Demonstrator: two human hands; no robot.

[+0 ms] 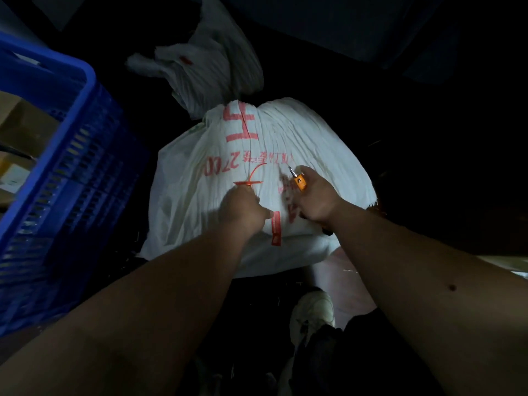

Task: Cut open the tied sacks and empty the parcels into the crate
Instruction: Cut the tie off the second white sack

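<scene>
A full white woven sack (300, 144) with red print lies on the dark floor in front of me, its bunched neck (217, 70) pointing away. My left hand (244, 207) pinches a red plastic tie (250, 180) that loops up over the sack's near side. My right hand (317, 197) grips a small orange utility knife (297, 180), blade tip pointing up and left, just above the sack. A red tag strip (275, 228) hangs on the sack below my left hand. The blue plastic crate (65, 172) stands at the left.
Cardboard parcels (20, 130) show inside the crate. My light-coloured shoe (311, 312) is on the floor near the sack's lower edge. The surroundings are very dark, with a grey surface (357, 27) at the top.
</scene>
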